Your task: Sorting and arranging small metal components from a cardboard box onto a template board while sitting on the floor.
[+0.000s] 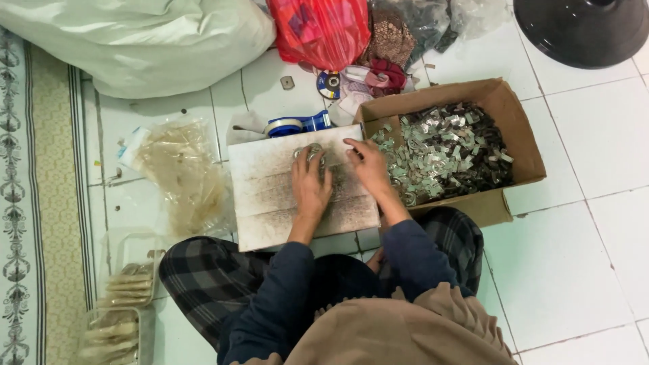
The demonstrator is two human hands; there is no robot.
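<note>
I sit cross-legged on a tiled floor with a dusty white board (270, 209) in front of my knees. My left hand (311, 186) rests on the board, its fingers curled over a small cluster of shiny metal pieces (309, 153) near the board's far edge. Beside it, my right hand (368, 165) lies flat on the board's right part, fingers spread and touching the same cluster. Whether either hand grips a piece is hard to tell. A cardboard box (524, 145) heaped with small silvery and dark metal pieces stands just right of the board.
A tape dispenser (297, 125) lies behind the board. Clear plastic bags (182, 176) and trays of pale items (122, 311) are on the left. A large white sack (142, 40), a red bag (321, 30) and a black round base (585, 27) line the far side.
</note>
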